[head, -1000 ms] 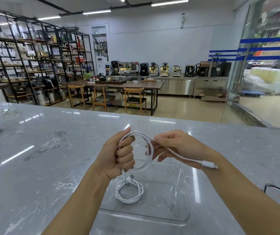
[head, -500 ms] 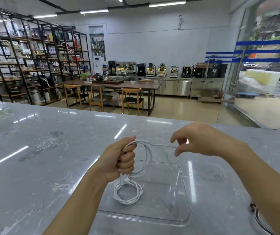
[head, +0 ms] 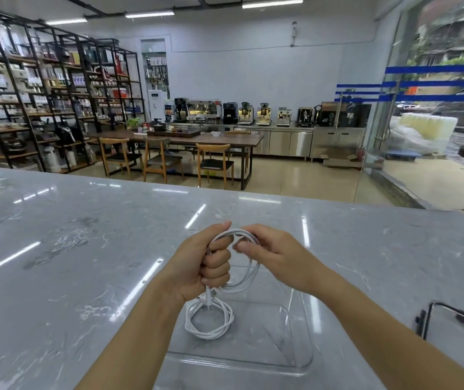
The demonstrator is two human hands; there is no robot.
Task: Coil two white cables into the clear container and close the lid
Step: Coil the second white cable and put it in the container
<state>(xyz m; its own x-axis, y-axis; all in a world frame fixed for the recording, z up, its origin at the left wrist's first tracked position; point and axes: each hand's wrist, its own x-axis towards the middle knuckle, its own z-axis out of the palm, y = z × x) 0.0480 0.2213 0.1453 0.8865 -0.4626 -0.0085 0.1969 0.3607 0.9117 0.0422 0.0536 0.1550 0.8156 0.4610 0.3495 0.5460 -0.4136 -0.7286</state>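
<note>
A clear rectangular container (head: 295, 358) stands open on the grey marble counter close in front of me. One white cable (head: 208, 323) lies coiled on its floor at the left. Above the container my left hand (head: 207, 266) is closed in a fist on the loops of a second white cable (head: 249, 273), whose plug end hangs down from the fist. My right hand (head: 270, 254) pinches the top of that loop right beside the left thumb. No lid is clearly visible.
The marble counter (head: 84, 249) stretches wide to the left and right. A dark metal frame object (head: 450, 319) lies at the right edge. Beyond the counter are a wooden table with chairs, shelving and coffee machines.
My right hand, which had pulled out to the right with the cable's free end, has swung back to the left hand and laid another turn onto the loop.
</note>
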